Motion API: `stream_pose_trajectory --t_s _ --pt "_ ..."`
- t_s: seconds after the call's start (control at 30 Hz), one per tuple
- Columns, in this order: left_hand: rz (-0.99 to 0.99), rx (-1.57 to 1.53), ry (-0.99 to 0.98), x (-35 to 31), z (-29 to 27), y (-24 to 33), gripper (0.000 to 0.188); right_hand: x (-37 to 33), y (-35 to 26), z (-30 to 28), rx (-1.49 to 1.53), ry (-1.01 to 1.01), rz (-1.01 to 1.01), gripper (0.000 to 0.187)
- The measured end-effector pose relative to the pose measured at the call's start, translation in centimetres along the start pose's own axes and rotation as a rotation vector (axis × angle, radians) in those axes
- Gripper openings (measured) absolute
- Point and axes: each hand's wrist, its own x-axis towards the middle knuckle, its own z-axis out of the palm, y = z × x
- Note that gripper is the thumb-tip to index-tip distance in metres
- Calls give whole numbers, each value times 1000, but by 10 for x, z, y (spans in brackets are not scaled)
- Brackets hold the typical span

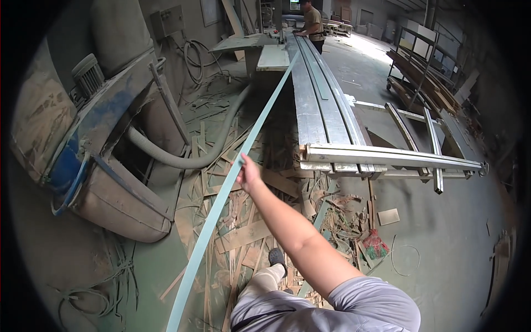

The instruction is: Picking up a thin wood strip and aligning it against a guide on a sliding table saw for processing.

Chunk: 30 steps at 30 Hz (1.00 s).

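While its near end runs out of view at the lower edge, a long pale green strip [221, 202] is seen rising on a diagonal from lower left to upper right, its long axis pointed away from the person toward the far end of a long metal saw table [318, 105]. Below it, at the person's feet, the floor is littered with wood offcuts [243, 235], and a dark shoe [276, 257] is set among them. From the grey sleeve at the bottom, the right arm is stretched forward and slightly leftward, nearly straight, and the right hand [249, 172] is closed around the strip about midway along its visible length, fingers wrapped over its edge. The left hand is not shown. To the left, a dusty blue machine [105, 160] is lying with a grey ribbed hose [182, 160] curving out of it. Farther on, the strip's far end is seen reaching the table's left edge beside a pale panel [274, 57]. At the far end another person [314, 25] is standing at the table.
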Motion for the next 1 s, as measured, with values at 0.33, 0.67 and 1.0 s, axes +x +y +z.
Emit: stream_pose_trajectory --t_s 0.33,0.67,1.0 --pt "-132 124 86 -106 37 -102 27 -20 -66 -6 159 72 -198 28" --pt "-108 117 264 -155 187 -194 50 -144 -149 51 107 -168 -584 31" --pt "129 185 481 -111 251 -221 49 -307 -213 37 -124 -67 -872 21"
